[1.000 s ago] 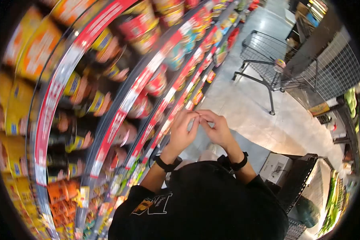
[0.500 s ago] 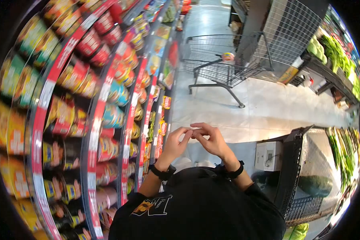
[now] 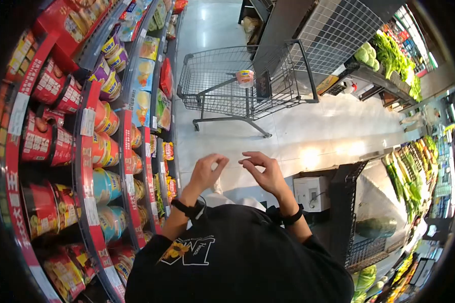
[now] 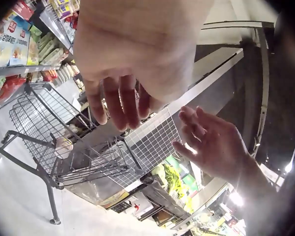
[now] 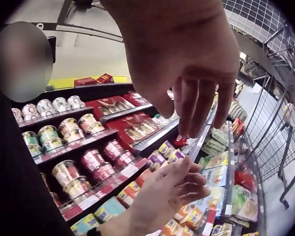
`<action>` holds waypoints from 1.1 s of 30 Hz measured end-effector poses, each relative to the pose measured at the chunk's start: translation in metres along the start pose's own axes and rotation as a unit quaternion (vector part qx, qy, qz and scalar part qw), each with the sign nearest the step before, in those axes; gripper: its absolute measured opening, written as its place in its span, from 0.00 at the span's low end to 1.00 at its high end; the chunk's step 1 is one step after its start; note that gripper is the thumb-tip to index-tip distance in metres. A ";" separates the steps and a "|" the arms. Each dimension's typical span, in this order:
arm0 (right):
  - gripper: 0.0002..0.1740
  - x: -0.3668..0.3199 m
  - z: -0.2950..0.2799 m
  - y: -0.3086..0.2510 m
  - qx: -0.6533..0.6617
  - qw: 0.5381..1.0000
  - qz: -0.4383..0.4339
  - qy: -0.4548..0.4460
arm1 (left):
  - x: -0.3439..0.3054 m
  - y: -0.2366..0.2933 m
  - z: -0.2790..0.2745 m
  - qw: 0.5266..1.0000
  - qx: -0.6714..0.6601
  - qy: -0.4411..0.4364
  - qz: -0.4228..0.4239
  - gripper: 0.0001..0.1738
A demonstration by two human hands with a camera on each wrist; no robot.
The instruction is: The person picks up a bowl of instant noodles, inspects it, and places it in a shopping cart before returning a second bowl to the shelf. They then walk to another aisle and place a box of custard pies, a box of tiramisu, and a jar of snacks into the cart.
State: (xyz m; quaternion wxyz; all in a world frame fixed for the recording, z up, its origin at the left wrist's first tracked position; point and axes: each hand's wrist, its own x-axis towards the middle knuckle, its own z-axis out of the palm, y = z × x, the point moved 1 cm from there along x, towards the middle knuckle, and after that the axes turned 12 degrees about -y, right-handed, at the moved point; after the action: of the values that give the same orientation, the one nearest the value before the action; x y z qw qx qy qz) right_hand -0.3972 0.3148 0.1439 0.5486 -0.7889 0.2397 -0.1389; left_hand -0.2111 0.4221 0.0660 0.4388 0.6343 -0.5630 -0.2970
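Observation:
Both hands are held out in front of the body in the head view, with a gap between them. My left hand (image 3: pixel 206 172) has bent, relaxed fingers and holds nothing. Facing it, my right hand (image 3: pixel 266 174) is also empty, its fingers and thumb loosely spread. In the left wrist view the fingers (image 4: pixel 130 101) of the left hand hang down. Past the hands stands a wire shopping cart (image 3: pixel 237 49) with a single tub of instant noodles (image 3: pixel 245 76) in it.
On the left, shelves (image 3: pixel 88 194) carry noodle tubs (image 3: pixel 45 209) and bagged goods. To the right are a black crate (image 3: pixel 350 184), a white box (image 3: pixel 308 193), a winter melon (image 3: pixel 376 227) and leafy greens (image 3: pixel 404 184). A wire mesh panel (image 3: pixel 333 30) rises behind the cart.
The hands, whose fingertips met a second ago, have come apart. The head view has turned rightward, so the cart now appears further left and nearer the middle.

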 end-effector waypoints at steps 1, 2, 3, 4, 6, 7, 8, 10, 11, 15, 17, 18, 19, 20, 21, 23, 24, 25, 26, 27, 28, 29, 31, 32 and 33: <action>0.15 0.016 -0.005 -0.001 -0.012 1.000 -0.004 0.003 | 0.018 -0.003 -0.012 1.000 -0.012 -0.003 -0.001 0.10; 0.15 0.031 -0.010 -0.002 -0.022 1.000 -0.010 0.007 | 0.035 -0.004 -0.025 1.000 -0.023 -0.007 -0.001 0.10; 0.15 0.044 -0.016 0.002 -0.054 0.998 0.013 0.001 | 0.048 -0.007 -0.035 0.999 -0.034 -0.012 -0.002 0.10; 0.15 0.057 -0.019 0.001 -0.056 0.998 0.027 0.010 | 0.061 -0.012 -0.044 1.000 -0.029 0.000 0.011 0.10; 0.15 0.081 -0.023 0.012 -0.017 0.999 0.010 0.026 | 0.083 -0.020 -0.062 0.999 -0.011 0.025 0.039 0.10; 0.15 0.094 -0.025 0.015 -0.009 1.000 0.012 0.026 | 0.089 -0.021 -0.070 0.999 -0.037 0.024 0.014 0.11; 0.16 0.106 -0.027 0.018 -0.001 1.000 0.016 0.026 | 0.095 -0.026 -0.075 0.999 -0.041 0.033 0.008 0.11; 0.16 0.128 -0.029 0.026 0.013 1.000 0.022 0.018 | 0.104 -0.036 -0.083 0.997 -0.052 0.049 -0.004 0.12; 0.16 0.140 -0.030 0.030 0.018 1.000 0.024 0.010 | 0.108 -0.041 -0.086 0.996 -0.062 0.058 -0.008 0.12; 0.16 0.182 -0.036 0.038 0.013 0.999 0.023 -0.025 | 0.125 -0.041 -0.100 0.992 -0.094 0.073 -0.051 0.14; 0.17 0.203 -0.040 0.046 0.018 0.999 0.022 -0.033 | 0.138 -0.047 -0.105 0.992 -0.083 0.083 -0.048 0.15; 0.17 0.213 -0.045 0.051 -0.009 0.999 0.023 -0.034 | 0.147 -0.054 -0.105 0.993 -0.068 0.095 -0.029 0.15; 0.16 0.223 -0.049 0.057 -0.035 0.998 0.027 -0.038 | 0.155 -0.058 -0.106 0.993 -0.054 0.105 -0.015 0.15; 0.16 0.232 -0.053 0.065 -0.059 0.997 0.034 -0.044 | 0.164 -0.064 -0.105 0.993 -0.054 0.102 -0.012 0.15; 0.16 0.241 -0.058 0.077 -0.040 0.998 0.026 -0.046 | 0.174 -0.063 -0.109 0.994 -0.056 0.097 -0.014 0.15; 0.16 0.256 -0.067 0.102 0.012 0.998 0.031 -0.056 | 0.196 -0.063 -0.115 0.995 -0.065 0.063 -0.034 0.14; 0.16 0.267 -0.073 0.109 0.043 0.997 0.036 -0.061 | 0.205 -0.069 -0.113 0.994 -0.080 0.056 -0.042 0.14; 0.16 0.276 -0.080 0.114 0.050 0.995 0.057 -0.066 | 0.219 -0.073 -0.113 0.993 -0.092 0.052 -0.044 0.14; 0.16 0.287 -0.087 0.128 0.061 0.994 0.057 -0.067 | 0.235 -0.077 -0.115 0.993 -0.101 0.051 -0.041 0.14; 0.16 0.299 -0.094 0.138 0.078 0.993 0.063 -0.065 | 0.250 -0.081 -0.113 0.991 -0.108 0.061 -0.043 0.14; 0.16 0.310 -0.103 0.149 0.096 0.991 0.074 -0.063 | 0.263 -0.086 -0.112 0.992 -0.095 0.063 -0.054 0.14; 0.16 0.322 -0.114 0.160 0.103 0.990 0.075 -0.057 | 0.279 -0.092 -0.112 0.993 -0.082 0.061 -0.063 0.14; 0.16 0.341 -0.137 0.177 0.118 0.989 0.084 -0.041 | 0.310 -0.099 -0.110 0.993 -0.072 0.052 -0.081 0.14; 0.16 0.351 -0.148 0.187 0.132 0.987 0.086 -0.033 | 0.325 -0.104 -0.110 0.992 -0.072 0.047 -0.089 0.15; 0.16 0.361 -0.158 0.192 0.146 0.985 0.089 -0.025 | 0.339 -0.107 -0.108 0.992 -0.072 0.042 -0.098 0.15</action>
State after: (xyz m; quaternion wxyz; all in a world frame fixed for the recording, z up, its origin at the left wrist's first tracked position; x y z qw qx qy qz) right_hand -0.2115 -0.0572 0.0063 0.6742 -0.6786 0.2726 -0.1031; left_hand -0.0039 0.1142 0.0575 0.4749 0.6653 -0.4565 -0.3513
